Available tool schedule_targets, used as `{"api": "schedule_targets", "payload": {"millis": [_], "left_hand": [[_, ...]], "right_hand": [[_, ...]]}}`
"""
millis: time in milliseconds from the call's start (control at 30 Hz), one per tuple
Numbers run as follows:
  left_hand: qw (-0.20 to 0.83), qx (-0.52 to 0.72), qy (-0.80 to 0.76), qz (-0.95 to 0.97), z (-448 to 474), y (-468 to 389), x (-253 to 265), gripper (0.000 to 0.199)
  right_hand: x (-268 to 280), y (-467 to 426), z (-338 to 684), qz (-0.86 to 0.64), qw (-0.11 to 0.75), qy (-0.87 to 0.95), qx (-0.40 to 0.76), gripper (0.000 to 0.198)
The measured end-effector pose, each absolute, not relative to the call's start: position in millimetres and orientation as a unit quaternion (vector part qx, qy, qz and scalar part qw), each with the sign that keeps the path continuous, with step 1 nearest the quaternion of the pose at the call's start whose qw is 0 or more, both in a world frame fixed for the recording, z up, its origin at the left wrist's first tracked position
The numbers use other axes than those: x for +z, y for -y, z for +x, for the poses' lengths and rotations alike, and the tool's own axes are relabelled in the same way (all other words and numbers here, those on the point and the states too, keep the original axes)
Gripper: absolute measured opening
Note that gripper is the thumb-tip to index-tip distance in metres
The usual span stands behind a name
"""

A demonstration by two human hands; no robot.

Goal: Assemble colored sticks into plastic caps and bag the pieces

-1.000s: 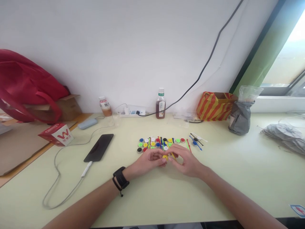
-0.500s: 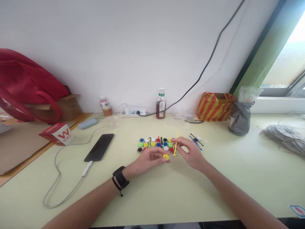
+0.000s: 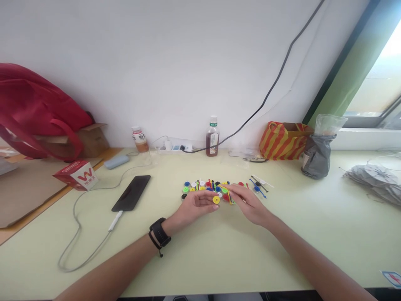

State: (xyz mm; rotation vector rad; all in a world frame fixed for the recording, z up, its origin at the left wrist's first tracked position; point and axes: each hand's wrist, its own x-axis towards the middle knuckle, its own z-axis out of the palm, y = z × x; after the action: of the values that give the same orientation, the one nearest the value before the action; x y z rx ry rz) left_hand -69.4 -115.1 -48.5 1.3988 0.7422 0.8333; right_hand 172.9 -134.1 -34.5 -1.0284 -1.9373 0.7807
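A yellow disc [image 3: 216, 200] with a hole in its middle is held between the thumb and fingers of my left hand [image 3: 197, 205]. Close by on the right, my right hand [image 3: 249, 202] pinches a thin yellow arrow [image 3: 223, 186], which points left above the disc; its far end is hidden by my fingers. Behind both hands lie rows of small coloured discs, among them a green disc [image 3: 186, 190] and a blue disc [image 3: 187, 184]. Thin arrows lie across these rows, partly covered by my hands.
Right of the rows are a blue arrow [image 3: 262, 194] and a black arrow [image 3: 255, 180]. A phone [image 3: 131, 193] on a cable lies to the left. Along the wall stand a brown drink bottle [image 3: 212, 140], a power strip [image 3: 178, 148], a striped bag [image 3: 282, 140] and a grey bag [image 3: 316, 156].
My right hand has turned the yellow arrow from upright to nearly level, pointing left. My left hand has raised the yellow disc slightly. A red disc now shows beyond my right hand.
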Motion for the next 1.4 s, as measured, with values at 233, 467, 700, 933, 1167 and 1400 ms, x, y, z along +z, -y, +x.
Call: {"api": "schedule_targets", "payload": {"millis": [233, 467, 700, 933, 1167, 1400], "left_hand": [[0.617, 0.350, -0.306, 0.635, -69, 117, -46, 0.043], [0.589, 0.336, -0.272, 0.683, -66, 124, -44, 0.030], [0.544, 0.350, -0.295, 0.703, -66, 120, -46, 0.027], [0.537, 0.348, -0.290, 0.712, -69, 121, -46, 0.029], [0.524, 0.337, -0.278, 0.731, -70, 120, -44, 0.026], [0.532, 0.304, -0.282, 0.739, -73, 121, -38, 0.021]], "right_hand": [[-34, 147, 164, -0.365, 0.338, 0.782, 0.375, 0.044], [-34, 151, 158, -0.361, 0.285, 0.806, 0.372, 0.036], [-34, 149, 158, -0.402, 0.269, 0.807, 0.338, 0.039], [-34, 147, 162, -0.402, 0.296, 0.782, 0.374, 0.037], [-30, 147, 162, -0.386, 0.311, 0.759, 0.421, 0.035], [-30, 148, 161, -0.376, 0.305, 0.764, 0.427, 0.034]]}}
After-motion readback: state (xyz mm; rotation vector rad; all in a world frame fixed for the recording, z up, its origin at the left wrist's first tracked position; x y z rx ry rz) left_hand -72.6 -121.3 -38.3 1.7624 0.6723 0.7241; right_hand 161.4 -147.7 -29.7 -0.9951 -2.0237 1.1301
